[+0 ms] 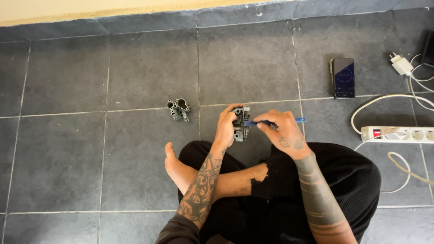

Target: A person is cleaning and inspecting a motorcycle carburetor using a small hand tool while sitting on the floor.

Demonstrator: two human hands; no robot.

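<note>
My left hand [226,125] grips a small grey metal engine part [242,124] and holds it upright above my crossed legs. My right hand [278,131] pinches a thin blue-handled tool [289,120], whose tip rests against the right side of that part. A second grey metal piece with two round openings [178,109] lies on the floor to the left, apart from both hands.
Dark grey floor tiles [135,68] stretch to a pale wall at the top. A black phone [343,77] lies at the right. Farther right are a white power strip [398,134], white cables [389,97] and a white plug charger [401,64]. My bare foot [174,165] points left.
</note>
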